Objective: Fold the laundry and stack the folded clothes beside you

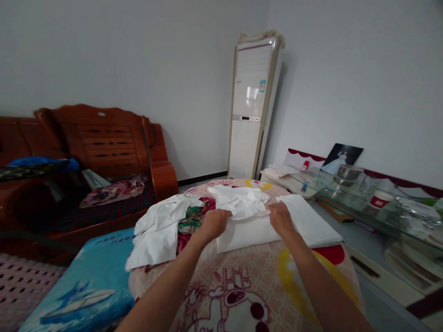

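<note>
A white cloth [244, 203] lies rumpled over the middle of a round table with a patterned pink cover [277, 276]. My left hand [216, 222] pinches its near left edge, and my right hand [279, 217] pinches its right edge. Beneath and in front of it is a flat white folded cloth [249, 234], which reaches to the right as a white stack [309, 223]. Left of my left hand lies another white garment [157, 230], with a green and red plaid cloth [191, 220] beside it.
A wooden armchair [114, 143] and a blue cushion-like cloth [93, 276] are on the left. A tall air conditioner [247, 143] stands behind the table. On the right, a glass-topped cabinet [349, 196] bears a red and white cup [380, 200], a metal bowl [350, 172] and a photo [341, 157].
</note>
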### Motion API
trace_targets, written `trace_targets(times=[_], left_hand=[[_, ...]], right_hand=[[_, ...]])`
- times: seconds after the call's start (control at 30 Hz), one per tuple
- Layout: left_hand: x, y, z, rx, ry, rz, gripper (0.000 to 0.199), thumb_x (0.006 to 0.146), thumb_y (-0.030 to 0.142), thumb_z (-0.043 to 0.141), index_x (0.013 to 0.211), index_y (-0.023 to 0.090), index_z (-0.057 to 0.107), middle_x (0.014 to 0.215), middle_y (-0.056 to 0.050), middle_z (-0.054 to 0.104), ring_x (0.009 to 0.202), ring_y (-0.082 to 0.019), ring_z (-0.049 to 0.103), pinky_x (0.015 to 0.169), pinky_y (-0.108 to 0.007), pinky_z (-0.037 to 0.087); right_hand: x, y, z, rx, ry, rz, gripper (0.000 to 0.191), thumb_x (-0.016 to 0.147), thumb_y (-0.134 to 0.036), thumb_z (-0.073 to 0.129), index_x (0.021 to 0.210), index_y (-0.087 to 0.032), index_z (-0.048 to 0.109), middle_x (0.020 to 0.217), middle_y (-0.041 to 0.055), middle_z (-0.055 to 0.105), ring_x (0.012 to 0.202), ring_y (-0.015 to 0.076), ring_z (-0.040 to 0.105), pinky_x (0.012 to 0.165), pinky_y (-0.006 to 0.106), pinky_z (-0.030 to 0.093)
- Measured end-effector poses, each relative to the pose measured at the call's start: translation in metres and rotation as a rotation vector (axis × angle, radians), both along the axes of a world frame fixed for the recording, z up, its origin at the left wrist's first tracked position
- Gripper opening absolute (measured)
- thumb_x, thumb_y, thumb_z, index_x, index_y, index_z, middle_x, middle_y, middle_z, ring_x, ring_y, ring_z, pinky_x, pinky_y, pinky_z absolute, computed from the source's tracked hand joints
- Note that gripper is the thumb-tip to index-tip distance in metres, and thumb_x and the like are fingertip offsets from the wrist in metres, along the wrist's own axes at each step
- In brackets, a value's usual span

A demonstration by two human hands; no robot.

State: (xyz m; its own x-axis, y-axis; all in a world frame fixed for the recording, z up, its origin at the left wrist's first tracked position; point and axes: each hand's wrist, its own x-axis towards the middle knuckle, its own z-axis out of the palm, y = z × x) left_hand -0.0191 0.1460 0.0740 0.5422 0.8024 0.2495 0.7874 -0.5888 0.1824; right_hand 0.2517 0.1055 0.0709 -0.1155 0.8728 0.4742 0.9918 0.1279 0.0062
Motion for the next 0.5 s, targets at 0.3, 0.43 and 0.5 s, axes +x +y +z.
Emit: trace_targets(times=[0.3,0.43,0.5], left_hand=[[-0.004,-0.014,-0.084,0.08,-0.283,-0.201,0.054,0.082,0.01,0.047,0.136,0.019,0.047,0.137,-0.012,0.053,0.128,-0.022,0.048,0.108,-0.045,0.041],[-0.009,-0.039,-0.099,0.011,-0.203,-0.28,0.066,0.075,0.007,0.052,0.139,0.02,0.043,0.143,-0.011,0.047,0.134,-0.024,0.041,0.113,-0.048,0.032],[-0.014,-0.039,-0.095,0.034,-0.307,-0.132,0.07,0.076,0.012,0.057,0.143,0.019,0.037,0.144,-0.014,0.045,0.134,-0.026,0.041,0.111,-0.048,0.035]], right_hand=[[-0.003,-0.012,-0.081,0.05,0.143,0.079,0.043,0.079,-0.006,0.041,0.111,-0.015,0.068,0.114,0.0119,0.067,0.111,0.0243,0.055,0.102,0.041,0.039],[0.004,-0.04,-0.116,0.041,0.161,0.125,0.051,0.073,-0.004,0.042,0.117,-0.017,0.066,0.117,0.01,0.066,0.115,0.023,0.055,0.104,0.043,0.041],[0.006,-0.044,-0.123,0.061,0.167,0.122,0.055,0.071,-0.003,0.042,0.119,-0.017,0.065,0.118,0.0101,0.066,0.116,0.0229,0.055,0.105,0.044,0.042]])
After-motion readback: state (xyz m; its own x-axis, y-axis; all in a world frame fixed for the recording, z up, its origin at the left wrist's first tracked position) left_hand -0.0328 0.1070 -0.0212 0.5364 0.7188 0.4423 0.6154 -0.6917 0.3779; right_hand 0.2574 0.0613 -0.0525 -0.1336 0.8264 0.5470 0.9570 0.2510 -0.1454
